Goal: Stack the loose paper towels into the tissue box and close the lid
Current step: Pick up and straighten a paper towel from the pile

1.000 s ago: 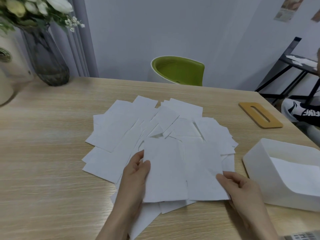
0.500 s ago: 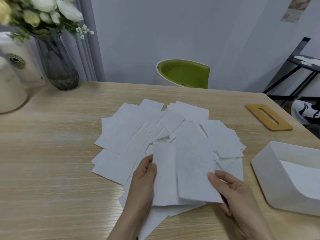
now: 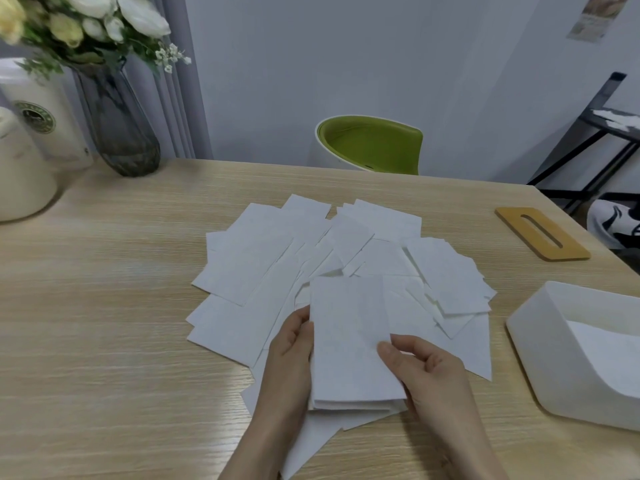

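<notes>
Our left hand (image 3: 289, 355) and right hand (image 3: 427, 370) pinch a small squared stack of paper towels (image 3: 349, 341) between them, near the table's (image 3: 104, 306) front edge. Loose white towels (image 3: 263, 258) fan across mid-table; bare wood lies left. At the right edge stands the open white tissue box (image 3: 554, 351), its wooden lid (image 3: 542, 233) near the far right corner.

I count two hands (image 3: 291, 355), one tissue box (image 3: 540, 344), one wooden lid (image 3: 542, 233), one vase (image 3: 117, 129), one green chair (image 3: 370, 143), and paper towels (image 3: 249, 251) too overlapped to number.
</notes>
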`<move>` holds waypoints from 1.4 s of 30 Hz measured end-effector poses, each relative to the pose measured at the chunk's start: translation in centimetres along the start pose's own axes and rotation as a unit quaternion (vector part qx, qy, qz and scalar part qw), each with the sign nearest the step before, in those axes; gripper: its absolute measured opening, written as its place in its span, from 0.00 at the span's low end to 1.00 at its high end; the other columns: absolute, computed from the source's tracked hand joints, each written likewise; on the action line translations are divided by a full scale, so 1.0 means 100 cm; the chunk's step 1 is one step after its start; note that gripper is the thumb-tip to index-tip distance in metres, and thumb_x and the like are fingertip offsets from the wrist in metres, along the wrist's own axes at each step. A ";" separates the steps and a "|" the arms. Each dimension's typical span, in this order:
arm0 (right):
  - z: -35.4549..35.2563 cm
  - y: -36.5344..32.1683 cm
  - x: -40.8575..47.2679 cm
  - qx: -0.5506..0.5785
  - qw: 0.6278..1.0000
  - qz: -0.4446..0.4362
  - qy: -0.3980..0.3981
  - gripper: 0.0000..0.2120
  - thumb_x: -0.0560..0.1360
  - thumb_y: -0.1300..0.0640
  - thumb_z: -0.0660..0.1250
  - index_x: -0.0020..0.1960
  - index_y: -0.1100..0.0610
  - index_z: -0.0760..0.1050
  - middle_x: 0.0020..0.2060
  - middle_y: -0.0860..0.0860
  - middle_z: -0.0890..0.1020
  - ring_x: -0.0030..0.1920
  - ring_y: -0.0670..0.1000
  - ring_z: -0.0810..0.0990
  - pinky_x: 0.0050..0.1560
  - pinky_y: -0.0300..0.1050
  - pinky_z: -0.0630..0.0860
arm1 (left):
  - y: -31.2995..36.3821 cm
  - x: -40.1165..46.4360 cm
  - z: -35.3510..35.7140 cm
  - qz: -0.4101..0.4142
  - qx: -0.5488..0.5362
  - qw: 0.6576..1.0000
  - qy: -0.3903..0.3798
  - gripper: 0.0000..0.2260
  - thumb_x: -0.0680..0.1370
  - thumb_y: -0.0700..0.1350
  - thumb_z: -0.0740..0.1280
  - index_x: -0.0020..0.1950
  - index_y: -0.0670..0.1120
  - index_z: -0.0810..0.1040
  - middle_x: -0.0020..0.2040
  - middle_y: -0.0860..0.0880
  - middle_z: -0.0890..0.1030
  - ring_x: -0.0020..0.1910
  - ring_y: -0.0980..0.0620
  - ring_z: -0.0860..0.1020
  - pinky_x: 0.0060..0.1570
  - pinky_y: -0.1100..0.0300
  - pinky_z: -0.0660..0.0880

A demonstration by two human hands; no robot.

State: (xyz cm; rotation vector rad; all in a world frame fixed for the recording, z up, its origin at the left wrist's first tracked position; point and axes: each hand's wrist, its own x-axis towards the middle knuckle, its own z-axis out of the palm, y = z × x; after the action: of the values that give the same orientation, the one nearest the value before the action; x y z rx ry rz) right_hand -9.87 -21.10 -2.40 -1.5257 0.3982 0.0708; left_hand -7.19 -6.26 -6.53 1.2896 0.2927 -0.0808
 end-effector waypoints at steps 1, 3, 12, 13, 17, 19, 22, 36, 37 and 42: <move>0.000 0.000 0.000 -0.003 1.000 -0.002 0.001 0.01 0.73 0.62 0.71 0.44 0.60 0.82 0.32 0.56 0.85 0.32 0.46 0.83 0.30 0.32 0.74 | 0.000 0.000 0.000 0.004 -0.002 1.000 0.004 0.10 0.82 0.44 0.61 0.53 0.53 0.82 0.50 0.53 0.85 0.51 0.52 0.83 0.52 0.54 0.77; 0.000 0.001 0.001 -0.008 1.000 -0.003 0.002 0.02 0.73 0.62 0.71 0.44 0.60 0.82 0.33 0.57 0.85 0.33 0.47 0.83 0.31 0.33 0.75 | 0.000 0.000 0.000 0.015 -0.006 1.000 0.009 0.10 0.82 0.46 0.61 0.53 0.53 0.82 0.50 0.55 0.85 0.51 0.56 0.82 0.51 0.57 0.76; -0.004 0.008 0.002 -0.055 0.996 -0.063 0.022 0.04 0.73 0.61 0.71 0.48 0.55 0.81 0.28 0.47 0.79 0.28 0.41 0.76 0.33 0.28 0.72 | -0.007 0.000 -0.001 0.025 -0.007 1.000 -0.011 0.10 0.82 0.41 0.61 0.57 0.52 0.80 0.51 0.51 0.85 0.52 0.50 0.83 0.52 0.52 0.77; -0.005 0.009 0.003 -0.077 0.993 -0.081 0.033 0.06 0.73 0.59 0.71 0.50 0.51 0.80 0.30 0.44 0.79 0.28 0.39 0.75 0.34 0.26 0.71 | -0.008 0.000 -0.002 0.028 -0.007 1.000 -0.009 0.11 0.82 0.41 0.60 0.56 0.52 0.80 0.51 0.51 0.85 0.51 0.51 0.83 0.52 0.53 0.77; -0.003 0.010 0.003 -0.114 0.990 -0.086 -0.007 0.08 0.77 0.57 0.66 0.52 0.45 0.78 0.40 0.39 0.84 0.42 0.33 0.80 0.41 0.25 0.72 | -0.008 0.001 -0.002 0.029 -0.017 0.999 -0.009 0.12 0.83 0.41 0.59 0.56 0.53 0.80 0.51 0.52 0.85 0.51 0.54 0.83 0.48 0.58 0.76; 0.002 0.012 -0.001 -0.165 0.980 -0.103 -0.032 0.11 0.80 0.56 0.61 0.54 0.42 0.78 0.46 0.36 0.84 0.50 0.35 0.80 0.47 0.31 0.74 | -0.008 0.000 -0.002 0.032 -0.014 0.999 -0.011 0.12 0.83 0.42 0.59 0.56 0.54 0.80 0.52 0.54 0.85 0.51 0.55 0.83 0.45 0.62 0.76; 0.009 0.016 -0.006 -0.243 0.958 -0.149 -0.021 0.16 0.81 0.51 0.55 0.64 0.33 0.70 0.51 0.22 0.75 0.54 0.27 0.72 0.51 0.29 0.70 | -0.008 -0.004 -0.001 0.027 -0.002 0.999 -0.020 0.11 0.83 0.46 0.59 0.56 0.56 0.80 0.50 0.55 0.85 0.48 0.54 0.83 0.38 0.58 0.78; -0.014 0.009 0.009 -0.164 0.970 -0.135 -0.114 0.20 0.80 0.65 0.59 0.68 0.48 0.71 0.59 0.42 0.81 0.62 0.42 0.77 0.62 0.42 0.73 | 0.001 -0.008 -0.008 0.015 -0.039 0.997 -0.071 0.14 0.77 0.45 0.69 0.63 0.54 0.75 0.46 0.49 0.85 0.32 0.42 0.81 0.25 0.56 0.76; -0.023 0.002 0.013 -0.163 0.966 -0.129 -0.153 0.19 0.80 0.67 0.59 0.64 0.49 0.73 0.56 0.43 0.83 0.58 0.43 0.80 0.56 0.38 0.75 | 0.005 -0.005 -0.013 0.013 -0.031 0.997 -0.069 0.16 0.76 0.47 0.71 0.63 0.56 0.75 0.42 0.50 0.84 0.25 0.42 0.77 0.19 0.58 0.73; -0.048 -0.018 0.033 -0.123 0.962 -0.065 -0.237 0.14 0.75 0.61 0.68 0.60 0.53 0.80 0.50 0.51 0.85 0.51 0.50 0.83 0.48 0.37 0.76 | 0.017 0.003 -0.023 -0.004 0.041 0.992 -0.116 0.22 0.67 0.48 0.73 0.61 0.55 0.78 0.50 0.47 0.84 0.22 0.42 0.76 0.18 0.59 0.73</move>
State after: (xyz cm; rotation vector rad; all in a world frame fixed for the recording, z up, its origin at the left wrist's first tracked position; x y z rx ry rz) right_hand -7.23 -26.57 -1.63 -1.7130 -0.0977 0.3864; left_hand -6.94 -3.57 -5.57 1.3466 0.0962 -0.2511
